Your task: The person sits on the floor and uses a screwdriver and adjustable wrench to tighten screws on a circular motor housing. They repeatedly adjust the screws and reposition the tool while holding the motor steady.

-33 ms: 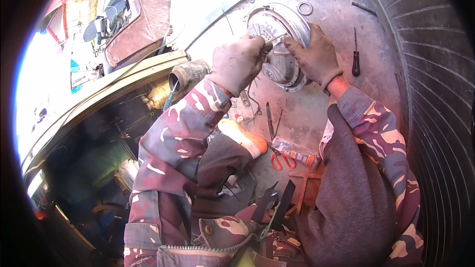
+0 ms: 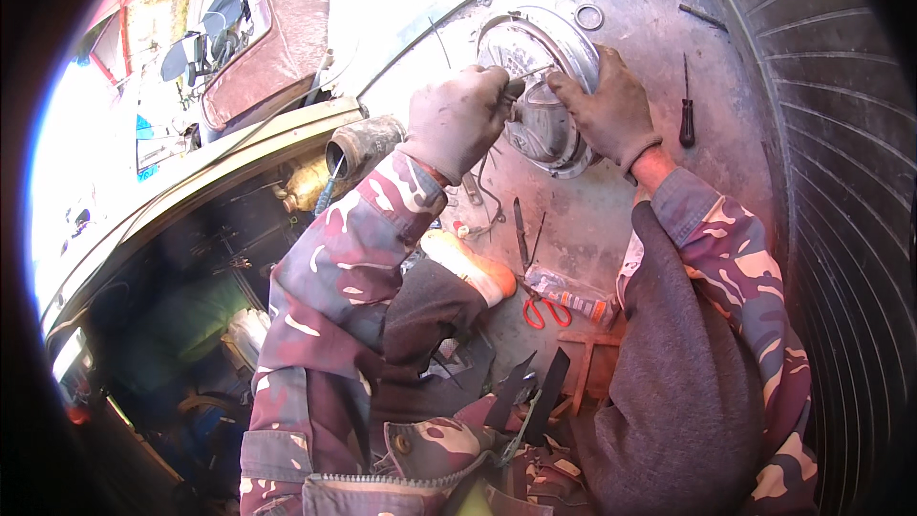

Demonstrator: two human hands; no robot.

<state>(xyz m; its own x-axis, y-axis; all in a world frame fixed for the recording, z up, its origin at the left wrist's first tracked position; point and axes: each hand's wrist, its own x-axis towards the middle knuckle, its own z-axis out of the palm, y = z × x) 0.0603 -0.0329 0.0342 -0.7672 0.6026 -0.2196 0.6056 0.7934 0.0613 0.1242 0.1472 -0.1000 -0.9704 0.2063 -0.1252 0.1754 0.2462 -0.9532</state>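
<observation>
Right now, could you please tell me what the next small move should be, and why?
I would probably ease the left hand slightly aside: its curled fingers cover part of the face of the round metal housing, and what they may pinch is hard to make out, while the right hand has a grip on the rim.

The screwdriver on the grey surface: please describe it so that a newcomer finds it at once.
Begin at the dark ribbed panel on the right, then move left onto the grey surface. There the screwdriver lies, shaft toward the picture's top; its thick dark handle sets it apart from the slim dark rod above.
</observation>
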